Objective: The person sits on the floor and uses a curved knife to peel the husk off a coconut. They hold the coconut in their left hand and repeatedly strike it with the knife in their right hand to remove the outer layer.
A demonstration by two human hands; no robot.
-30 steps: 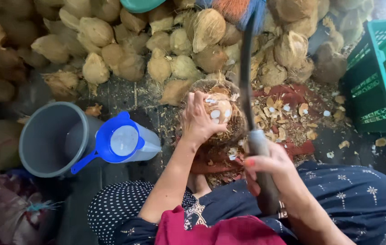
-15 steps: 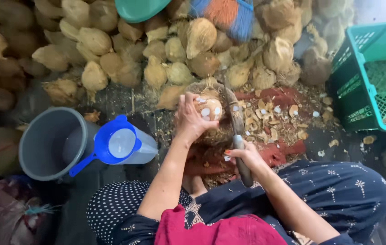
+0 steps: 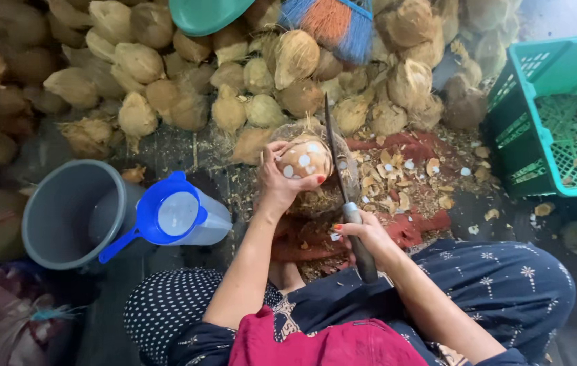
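My left hand [image 3: 278, 177] grips a partly peeled coconut [image 3: 305, 159], brown with white patches, and holds it on a husk-covered block [image 3: 322, 196]. My right hand [image 3: 363, 237] is closed on the dark handle of a long knife [image 3: 338, 161]. Its blade stands upright against the right side of the coconut. I sit on the floor with my legs in dark patterned cloth on both sides.
A heap of husked coconuts [image 3: 166, 81] fills the back. A grey bucket [image 3: 65, 210] and a blue jug [image 3: 176, 215] stand at the left. A green crate [image 3: 552, 115] stands at the right. Shell chips [image 3: 410, 176] litter a red cloth. A broom [image 3: 336, 24] and a teal bowl [image 3: 207, 13] lie at the top.
The knife has come down from a raised position near the camera to rest against the coconut's right side. My left hand has kept its hold on the coconut.
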